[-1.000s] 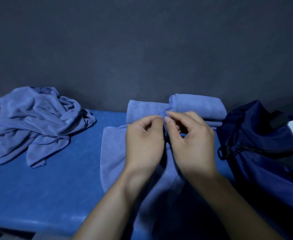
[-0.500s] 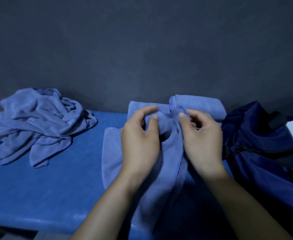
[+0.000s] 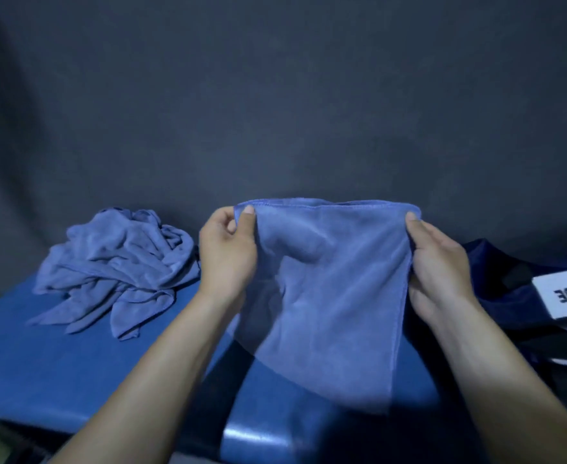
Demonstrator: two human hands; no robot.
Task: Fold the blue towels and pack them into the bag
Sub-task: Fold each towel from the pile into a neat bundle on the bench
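Observation:
A blue towel [image 3: 329, 296] hangs spread out in the air above the blue table [image 3: 41, 370]. My left hand [image 3: 227, 252] pinches its top left corner and my right hand [image 3: 439, 266] grips its top right corner. The towel's lower edge is blurred. A heap of unfolded blue towels [image 3: 121, 262] lies on the table at the left. The dark navy bag [image 3: 523, 296] stands at the right, partly behind my right hand. The folded towels seen earlier are hidden behind the held towel.
A white label with black letters [image 3: 566, 294] shows on the bag. A dark grey cloth backdrop [image 3: 275, 95] rises behind the table. The table's front edge [image 3: 275, 440] runs close to me.
My hands have moved apart and upward, stretching the towel open between them. It was bunched between close-together fingers before. The view has shifted to the right.

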